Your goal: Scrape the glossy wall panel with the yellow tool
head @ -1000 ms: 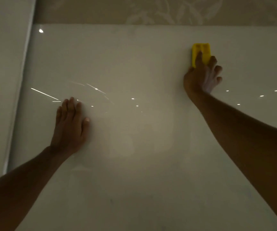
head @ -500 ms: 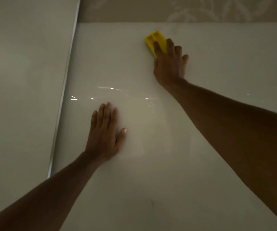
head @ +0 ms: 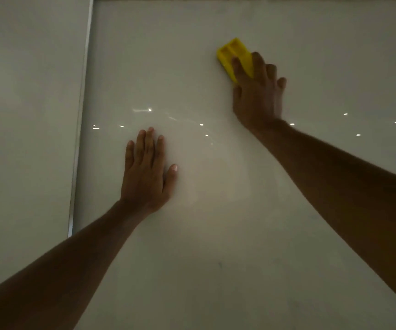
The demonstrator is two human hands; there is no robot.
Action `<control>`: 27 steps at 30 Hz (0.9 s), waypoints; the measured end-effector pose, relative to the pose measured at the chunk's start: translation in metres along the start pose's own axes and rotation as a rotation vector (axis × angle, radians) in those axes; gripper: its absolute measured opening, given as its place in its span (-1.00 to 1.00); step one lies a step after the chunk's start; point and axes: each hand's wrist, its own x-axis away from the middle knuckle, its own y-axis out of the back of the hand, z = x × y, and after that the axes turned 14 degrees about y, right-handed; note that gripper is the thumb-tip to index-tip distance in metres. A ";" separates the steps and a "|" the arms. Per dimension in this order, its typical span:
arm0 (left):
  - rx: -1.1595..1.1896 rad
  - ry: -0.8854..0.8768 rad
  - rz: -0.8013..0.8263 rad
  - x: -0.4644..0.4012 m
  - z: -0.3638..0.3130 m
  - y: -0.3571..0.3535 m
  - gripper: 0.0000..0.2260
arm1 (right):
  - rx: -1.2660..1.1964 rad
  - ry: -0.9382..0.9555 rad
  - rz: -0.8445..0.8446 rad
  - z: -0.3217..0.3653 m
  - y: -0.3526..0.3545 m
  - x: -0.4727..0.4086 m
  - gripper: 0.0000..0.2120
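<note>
A glossy cream wall panel fills most of the view, with small light reflections across its middle. My right hand presses a flat yellow tool against the panel's upper part; my fingers cover the tool's lower end and its upper end sticks out to the upper left. My left hand lies flat on the panel lower down and to the left, fingers together and pointing up, holding nothing.
A thin metal trim strip runs down the panel's left edge. Beyond it is a second plain panel. A patterned band shows as a sliver along the top edge.
My right hand has slid the yellow tool leftward along the panel's upper part and then downward. The view has shifted left and down; the left hand stays planted on the panel.
</note>
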 end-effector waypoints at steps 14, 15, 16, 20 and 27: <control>0.056 -0.104 -0.008 0.005 -0.037 -0.003 -0.42 | -0.111 0.450 0.122 -0.030 0.006 0.262 -0.51; 0.056 -0.134 -0.004 0.006 -0.046 -0.004 -0.42 | -0.061 0.265 0.076 -0.054 0.010 0.248 -0.53; 0.056 -0.152 0.000 0.006 -0.055 -0.005 -0.42 | -0.015 0.072 0.031 -0.078 0.016 0.237 -0.52; 0.054 -0.145 0.007 0.004 -0.088 -0.009 -0.42 | 0.027 -0.455 -0.110 -0.117 0.030 0.237 -0.43; 0.096 -0.081 0.002 0.001 -0.120 -0.017 -0.39 | -0.160 0.410 0.243 -0.023 0.019 0.395 -0.34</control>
